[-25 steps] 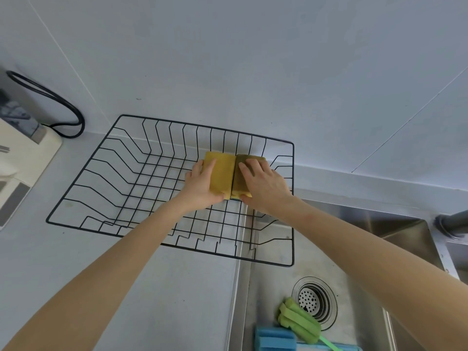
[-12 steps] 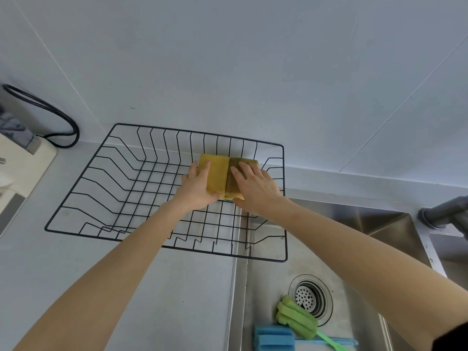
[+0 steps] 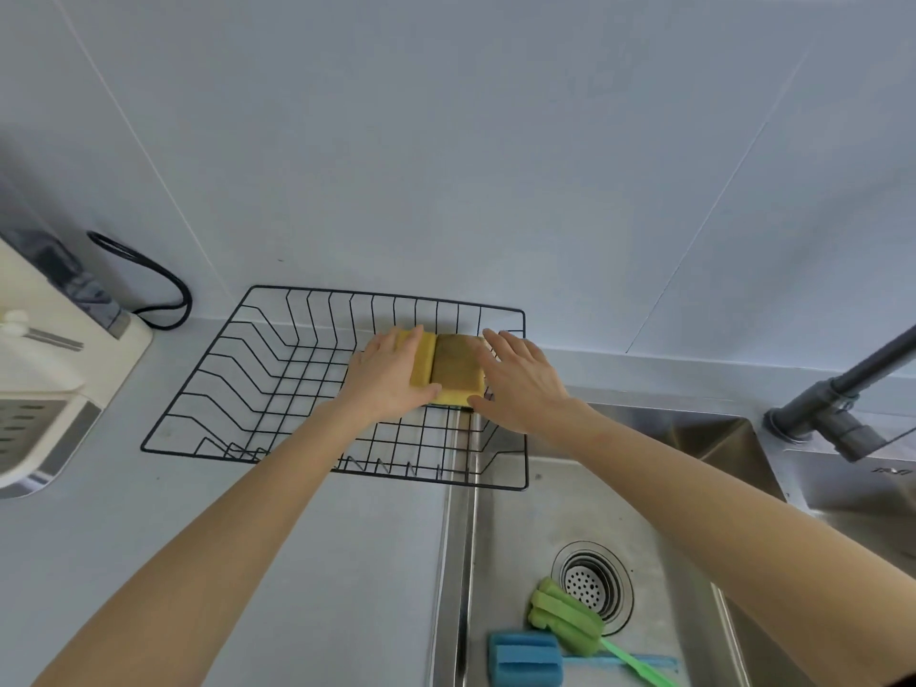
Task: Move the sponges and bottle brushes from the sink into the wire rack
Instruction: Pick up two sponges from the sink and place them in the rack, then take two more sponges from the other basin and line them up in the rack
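Two yellow sponges lie side by side in the back right corner of the black wire rack [image 3: 376, 294]. My left hand [image 3: 386, 376] lies over the left sponge [image 3: 424, 361], fingers on top and thumb at its front edge. The right sponge [image 3: 458, 366] has its dark scouring face up. My right hand [image 3: 520, 384] is beside it with fingers spread, only the thumb near its front corner. In the steel sink [image 3: 520, 528], a green bottle brush [image 3: 565, 617] and a blue bottle brush [image 3: 525, 659] lie near the drain.
The rack's right end overhangs the sink's left rim. A white appliance [image 3: 49, 369] with a black cable [image 3: 148, 275] stands on the counter at the left. A dark faucet [image 3: 842, 394] rises at the right behind the sink. The wall is close behind the rack.
Both hands have set the sponges down flat in the rack's corner. My right hand has come off the right sponge and spread open; the left still rests on its sponge.
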The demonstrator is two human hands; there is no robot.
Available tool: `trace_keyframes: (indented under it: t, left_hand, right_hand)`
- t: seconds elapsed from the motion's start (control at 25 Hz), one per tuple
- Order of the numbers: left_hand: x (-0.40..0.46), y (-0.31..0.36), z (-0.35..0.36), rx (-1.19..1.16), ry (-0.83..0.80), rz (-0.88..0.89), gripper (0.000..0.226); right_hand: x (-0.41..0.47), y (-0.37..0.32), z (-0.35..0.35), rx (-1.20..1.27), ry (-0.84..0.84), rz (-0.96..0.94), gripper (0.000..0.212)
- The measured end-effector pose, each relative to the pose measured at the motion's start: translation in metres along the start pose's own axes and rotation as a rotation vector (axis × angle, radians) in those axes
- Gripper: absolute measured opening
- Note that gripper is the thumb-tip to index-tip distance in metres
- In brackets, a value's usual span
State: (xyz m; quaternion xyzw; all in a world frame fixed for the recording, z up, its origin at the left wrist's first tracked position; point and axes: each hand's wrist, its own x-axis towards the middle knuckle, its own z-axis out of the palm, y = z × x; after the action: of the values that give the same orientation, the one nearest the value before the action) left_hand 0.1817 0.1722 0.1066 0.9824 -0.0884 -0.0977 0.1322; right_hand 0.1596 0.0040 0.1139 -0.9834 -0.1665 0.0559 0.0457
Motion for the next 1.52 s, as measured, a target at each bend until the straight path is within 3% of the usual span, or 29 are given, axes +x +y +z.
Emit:
trace_keyframes:
  t: [0.6, 1.52]
  left_hand:
    - [-0.085, 0.131, -0.024, 0.214, 0.059, 0.15, 0.075]
    - [-0.12, 0.407, 0.112, 0.134, -0.172, 0.367, 0.084]
  right_hand:
    - [-0.148, 0.062, -0.032, 0.058, 0.1, 0.117, 0.068]
    - [-0.356, 0.29, 0.007, 0.094, 0.008, 0.341, 0.07]
